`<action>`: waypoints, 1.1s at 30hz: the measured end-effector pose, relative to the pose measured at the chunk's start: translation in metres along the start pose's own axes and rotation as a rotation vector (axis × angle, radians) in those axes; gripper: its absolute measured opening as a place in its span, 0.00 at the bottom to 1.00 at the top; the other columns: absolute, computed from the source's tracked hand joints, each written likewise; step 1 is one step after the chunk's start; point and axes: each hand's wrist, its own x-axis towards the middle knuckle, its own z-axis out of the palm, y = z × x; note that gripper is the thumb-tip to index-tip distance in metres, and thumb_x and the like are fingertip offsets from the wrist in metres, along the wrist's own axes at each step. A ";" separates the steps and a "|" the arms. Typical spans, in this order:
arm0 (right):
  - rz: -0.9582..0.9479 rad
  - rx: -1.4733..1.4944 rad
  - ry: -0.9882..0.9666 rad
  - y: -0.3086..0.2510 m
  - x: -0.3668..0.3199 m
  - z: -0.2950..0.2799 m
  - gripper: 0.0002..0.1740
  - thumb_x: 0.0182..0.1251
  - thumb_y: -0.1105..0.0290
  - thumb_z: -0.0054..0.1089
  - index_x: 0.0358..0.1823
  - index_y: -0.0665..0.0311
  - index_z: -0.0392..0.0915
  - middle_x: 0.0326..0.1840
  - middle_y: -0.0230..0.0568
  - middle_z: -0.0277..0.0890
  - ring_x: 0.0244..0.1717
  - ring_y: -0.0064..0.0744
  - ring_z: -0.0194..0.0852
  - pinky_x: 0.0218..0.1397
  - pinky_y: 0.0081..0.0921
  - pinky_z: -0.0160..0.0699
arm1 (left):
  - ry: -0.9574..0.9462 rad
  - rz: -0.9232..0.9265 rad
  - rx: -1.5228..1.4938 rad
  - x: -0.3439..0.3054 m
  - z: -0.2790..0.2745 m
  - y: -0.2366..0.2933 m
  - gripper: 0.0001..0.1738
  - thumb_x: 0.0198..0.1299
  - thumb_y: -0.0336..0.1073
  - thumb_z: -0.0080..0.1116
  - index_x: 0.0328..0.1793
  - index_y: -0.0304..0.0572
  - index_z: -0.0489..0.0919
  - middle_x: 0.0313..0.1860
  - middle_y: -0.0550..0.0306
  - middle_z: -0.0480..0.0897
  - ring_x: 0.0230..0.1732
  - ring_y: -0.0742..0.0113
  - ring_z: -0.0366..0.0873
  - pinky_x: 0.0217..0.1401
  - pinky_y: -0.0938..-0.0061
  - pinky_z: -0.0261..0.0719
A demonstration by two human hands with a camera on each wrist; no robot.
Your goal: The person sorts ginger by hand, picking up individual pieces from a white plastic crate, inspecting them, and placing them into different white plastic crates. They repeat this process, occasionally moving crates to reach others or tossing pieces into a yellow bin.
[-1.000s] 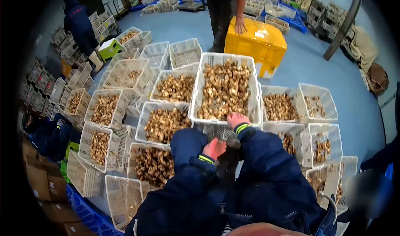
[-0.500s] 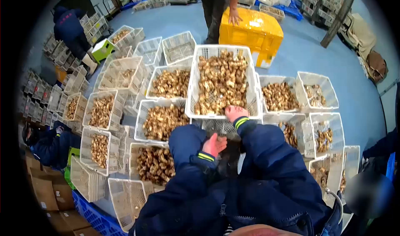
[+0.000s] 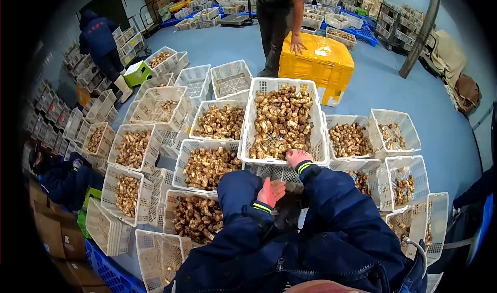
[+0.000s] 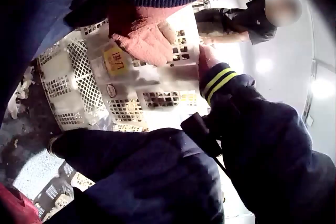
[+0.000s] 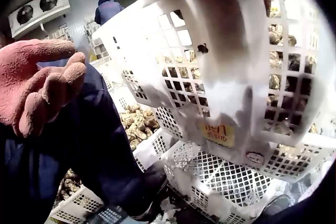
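My gloved left hand [image 3: 271,191] hangs palm up over my thigh, below the front of the large white crate [image 3: 250,151]. Its pink fingers are loosely bent and hold nothing, as the right wrist view also shows of the left hand [image 5: 42,82]. The right hand [image 3: 298,158] rests at the crate's front rim, its fingers mostly hidden there; I cannot tell whether they grip it. Brown and cream mushrooms [image 3: 284,122] fill most of this crate, beside the right hand. In the left wrist view a yellow label [image 4: 115,60] shows on the crate's outside.
Crates of mushrooms stand on both sides, including a left crate [image 3: 176,182] and a right crate [image 3: 334,156]. Behind is a yellow taped box [image 3: 316,60], touched by a standing person [image 3: 272,24]. Two other people are at the left. A grey pole [image 3: 424,32] stands at the back right.
The head view dips, then rises again. My left hand turns its palm further up, its fingers spreading a little. The right hand stays at the crate's front rim.
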 end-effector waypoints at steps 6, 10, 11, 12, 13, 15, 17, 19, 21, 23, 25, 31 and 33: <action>-0.022 -0.025 -0.028 0.001 0.001 -0.001 0.21 0.58 0.52 0.39 0.42 0.51 0.78 0.41 0.40 0.78 0.45 0.37 0.75 0.50 0.35 0.71 | 0.041 -0.050 -0.040 0.007 -0.001 -0.002 0.26 0.60 0.56 0.46 0.48 0.39 0.74 0.51 0.46 0.75 0.56 0.51 0.69 0.60 0.59 0.65; 0.024 -0.017 -0.072 -0.002 0.001 -0.006 0.20 0.57 0.53 0.40 0.42 0.51 0.78 0.42 0.42 0.77 0.45 0.41 0.75 0.50 0.35 0.70 | 0.031 -0.064 -0.023 -0.001 0.004 0.001 0.23 0.60 0.56 0.46 0.34 0.42 0.75 0.51 0.46 0.75 0.55 0.51 0.69 0.60 0.59 0.64; 0.029 -0.008 -0.065 -0.001 0.003 -0.003 0.20 0.57 0.53 0.40 0.42 0.51 0.78 0.42 0.42 0.77 0.45 0.41 0.75 0.50 0.35 0.70 | 0.029 -0.066 -0.011 0.001 0.002 0.001 0.23 0.60 0.56 0.46 0.34 0.42 0.75 0.51 0.46 0.75 0.55 0.51 0.69 0.60 0.59 0.64; 0.021 -0.001 -0.057 0.001 0.003 0.002 0.20 0.57 0.54 0.40 0.42 0.51 0.78 0.42 0.42 0.77 0.46 0.41 0.75 0.49 0.35 0.70 | 0.020 -0.063 -0.019 -0.001 -0.001 -0.001 0.23 0.60 0.56 0.46 0.31 0.42 0.75 0.52 0.45 0.75 0.54 0.51 0.69 0.60 0.59 0.64; 0.011 0.002 -0.041 0.003 0.005 0.003 0.20 0.57 0.54 0.40 0.42 0.51 0.78 0.42 0.42 0.77 0.46 0.41 0.74 0.49 0.35 0.71 | 0.004 -0.057 -0.028 0.001 -0.001 -0.001 0.23 0.60 0.56 0.46 0.28 0.43 0.75 0.52 0.45 0.74 0.54 0.51 0.70 0.60 0.59 0.64; 0.009 -0.006 -0.029 0.001 0.003 0.001 0.19 0.57 0.54 0.40 0.40 0.51 0.79 0.40 0.42 0.78 0.45 0.41 0.75 0.48 0.36 0.71 | 0.004 -0.059 -0.034 0.005 -0.003 -0.002 0.24 0.61 0.55 0.44 0.26 0.43 0.74 0.50 0.44 0.76 0.52 0.51 0.72 0.57 0.59 0.68; -0.001 -0.011 -0.028 0.000 0.002 -0.001 0.19 0.57 0.54 0.40 0.39 0.51 0.79 0.38 0.42 0.78 0.43 0.42 0.75 0.47 0.37 0.72 | 0.023 -0.052 -0.027 0.007 -0.008 -0.005 0.24 0.62 0.55 0.42 0.27 0.42 0.72 0.46 0.45 0.78 0.50 0.51 0.74 0.54 0.59 0.71; 0.003 -0.006 -0.012 0.000 0.001 -0.002 0.19 0.57 0.54 0.40 0.39 0.51 0.79 0.38 0.42 0.78 0.42 0.42 0.76 0.47 0.37 0.72 | -0.026 -0.062 -0.038 0.013 -0.013 -0.006 0.24 0.62 0.55 0.42 0.33 0.40 0.74 0.48 0.46 0.77 0.50 0.52 0.74 0.55 0.59 0.70; 0.000 -0.006 0.003 0.000 0.000 -0.002 0.20 0.57 0.53 0.39 0.39 0.52 0.79 0.39 0.42 0.78 0.42 0.42 0.76 0.47 0.37 0.72 | -0.002 -0.060 -0.016 0.008 -0.004 -0.002 0.24 0.62 0.55 0.43 0.36 0.40 0.75 0.51 0.46 0.75 0.54 0.52 0.70 0.58 0.59 0.66; 0.004 -0.026 -0.010 0.000 0.001 0.000 0.20 0.57 0.53 0.39 0.39 0.52 0.79 0.39 0.42 0.78 0.42 0.42 0.76 0.47 0.37 0.72 | 0.040 -0.078 0.009 0.005 -0.002 -0.001 0.26 0.61 0.55 0.44 0.48 0.38 0.74 0.54 0.47 0.73 0.57 0.52 0.67 0.61 0.60 0.62; -0.004 -0.033 -0.004 0.001 0.003 0.002 0.20 0.57 0.53 0.39 0.39 0.51 0.79 0.39 0.42 0.78 0.42 0.42 0.76 0.47 0.36 0.72 | 0.034 -0.075 0.004 0.004 -0.001 -0.001 0.25 0.61 0.55 0.44 0.48 0.38 0.73 0.54 0.47 0.73 0.57 0.52 0.67 0.61 0.60 0.62; 0.002 -0.024 -0.015 -0.001 0.001 -0.003 0.20 0.57 0.53 0.38 0.39 0.52 0.79 0.40 0.42 0.78 0.43 0.42 0.75 0.47 0.36 0.72 | 0.027 -0.055 0.041 0.003 -0.001 -0.001 0.27 0.61 0.56 0.42 0.49 0.39 0.74 0.50 0.51 0.76 0.52 0.55 0.72 0.58 0.60 0.66; 0.003 -0.010 -0.037 -0.002 0.001 -0.004 0.21 0.58 0.53 0.39 0.40 0.53 0.79 0.40 0.43 0.78 0.43 0.42 0.75 0.48 0.37 0.71 | 0.031 -0.057 0.040 0.001 0.000 0.001 0.27 0.61 0.56 0.42 0.49 0.39 0.74 0.49 0.50 0.77 0.52 0.54 0.72 0.58 0.60 0.66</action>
